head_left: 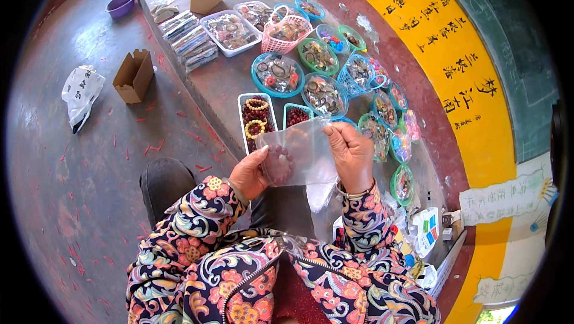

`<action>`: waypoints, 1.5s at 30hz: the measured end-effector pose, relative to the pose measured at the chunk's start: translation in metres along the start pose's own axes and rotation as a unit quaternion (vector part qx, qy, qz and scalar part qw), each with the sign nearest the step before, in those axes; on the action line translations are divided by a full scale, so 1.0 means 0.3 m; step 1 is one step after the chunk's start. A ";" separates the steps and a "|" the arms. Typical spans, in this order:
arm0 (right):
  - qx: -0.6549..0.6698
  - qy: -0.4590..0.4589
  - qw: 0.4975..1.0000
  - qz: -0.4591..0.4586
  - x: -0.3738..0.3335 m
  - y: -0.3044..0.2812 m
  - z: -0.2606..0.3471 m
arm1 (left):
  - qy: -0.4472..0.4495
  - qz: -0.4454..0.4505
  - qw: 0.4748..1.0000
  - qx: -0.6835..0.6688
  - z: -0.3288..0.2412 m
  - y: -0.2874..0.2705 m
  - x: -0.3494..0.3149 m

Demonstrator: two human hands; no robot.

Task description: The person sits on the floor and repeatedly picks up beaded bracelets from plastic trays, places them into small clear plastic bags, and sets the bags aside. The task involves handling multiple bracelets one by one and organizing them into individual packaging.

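A clear plastic bag (314,155) is stretched between my two hands above my lap. My left hand (249,177) is closed on its left edge, thumb on top. At the upper right corner, my right hand (351,159) pinches the plastic between thumb and fingers. A dark red bead bracelet (277,165) shows hazily through the bag's left end, beside my left thumb. Just beyond, a white tray (242,122) holds dark red bead bracelets and two yellowish ones. Next to it is a smaller tray (311,110) of dark red beads, partly hidden by the bag.
Colourful baskets of small bagged goods, including a blue basket (258,81) and a pink basket (288,41), crowd the raised ledge. Flat packets (190,40) lie stacked there. On the lower floor stand a cardboard box (134,76), a white bag (82,92) and a purple basin (121,5).
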State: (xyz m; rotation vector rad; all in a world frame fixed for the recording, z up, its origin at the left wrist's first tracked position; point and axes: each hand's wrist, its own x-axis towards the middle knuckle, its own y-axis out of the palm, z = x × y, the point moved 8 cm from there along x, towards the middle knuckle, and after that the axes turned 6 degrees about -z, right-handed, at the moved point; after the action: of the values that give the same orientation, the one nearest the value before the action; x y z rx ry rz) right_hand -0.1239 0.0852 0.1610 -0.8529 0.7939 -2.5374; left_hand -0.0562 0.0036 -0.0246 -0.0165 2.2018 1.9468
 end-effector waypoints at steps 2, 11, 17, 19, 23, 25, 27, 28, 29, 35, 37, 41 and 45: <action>-0.006 0.033 0.999 0.025 0.009 -0.014 -0.033 | 0.026 -0.031 0.998 0.054 -0.014 0.011 0.002; 0.128 0.131 0.977 0.109 -0.002 -0.075 -0.323 | 0.040 -0.113 0.987 0.106 -0.029 -0.057 0.029; 0.297 0.394 0.870 0.007 -0.171 -0.146 -0.619 | 0.065 -0.177 0.974 0.124 -0.052 -0.116 0.031; 0.371 0.419 0.828 -0.037 -0.267 -0.158 -0.752 | 0.083 -0.199 0.969 0.119 -0.064 -0.122 0.028; 0.518 0.464 0.701 -0.158 -0.559 -0.097 -1.032 | 0.095 -0.219 0.963 0.123 -0.075 -0.134 0.019; 0.533 0.485 0.635 -0.278 -0.711 -0.042 -1.110 | 0.095 -0.222 0.962 0.126 -0.074 -0.146 0.019; 0.540 0.531 0.545 -0.359 -0.889 0.039 -1.200 | 0.091 -0.217 0.964 0.125 -0.065 -0.147 0.021; 0.546 0.549 0.517 -0.365 -0.949 0.079 -1.236 | 0.089 -0.218 0.963 0.129 -0.065 -0.146 0.026; 0.551 0.567 0.486 -0.371 -1.004 0.117 -1.264 | 0.086 -0.221 0.962 0.133 -0.062 -0.148 0.030; 0.511 0.586 0.462 -0.428 -1.077 0.201 -1.280 | 0.087 -0.218 0.962 0.141 -0.065 -0.150 0.031; 0.527 0.581 0.437 -0.441 -1.090 0.205 -1.286 | 0.088 -0.225 0.961 0.138 -0.062 -0.160 0.033; 0.524 0.592 0.380 -0.481 -1.114 0.230 -1.272 | 0.094 -0.230 0.959 0.139 -0.066 -0.163 0.028; 0.529 0.582 0.379 -0.487 -1.122 0.231 -1.261 | 0.097 -0.236 0.957 0.139 -0.068 -0.179 0.027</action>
State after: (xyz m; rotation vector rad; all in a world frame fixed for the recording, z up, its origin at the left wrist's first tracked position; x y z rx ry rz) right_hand -0.0990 0.3425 -0.2799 1.5288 -1.7403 -3.1477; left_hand -0.0595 -0.0226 -0.0763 -0.6531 2.2960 1.4201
